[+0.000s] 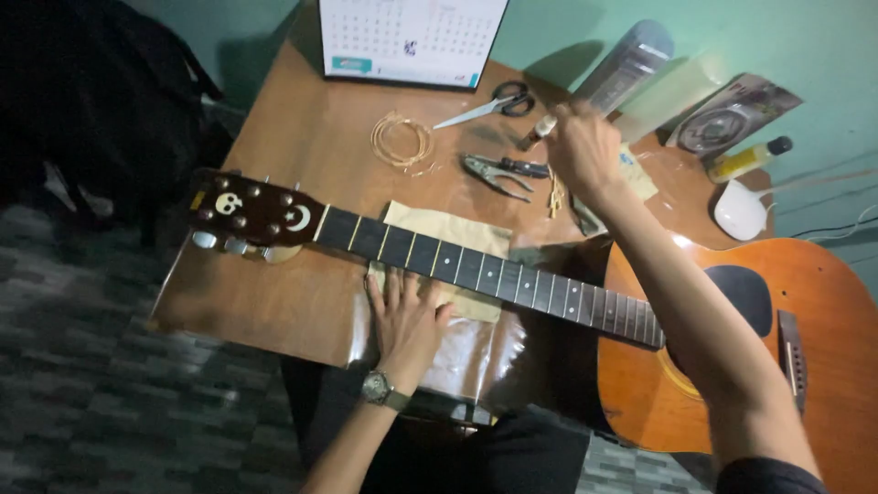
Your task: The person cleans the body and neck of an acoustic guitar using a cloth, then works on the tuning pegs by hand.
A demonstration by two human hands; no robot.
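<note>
Currently the left hand [405, 320] lies flat and open, lower centre of frame, on a tan cloth [445, 240] under the guitar neck [485, 271]. Right hand [582, 146], upper centre-right, is closed around a small bottle [538, 132] — tilted, above the wooden table [302, 146]. Pliers [501, 172], scissors [489, 103] and a coiled string [401, 140] lie nearby — separate from each other.

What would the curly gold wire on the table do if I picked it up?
The coil of wire would probably feel very light, since it is just a few thin loops. It looks springy, with loose ends sticking out, so it might uncurl or flop once lifted. It lies flat on the table, so a push would likely slide it, not roll it.
</note>
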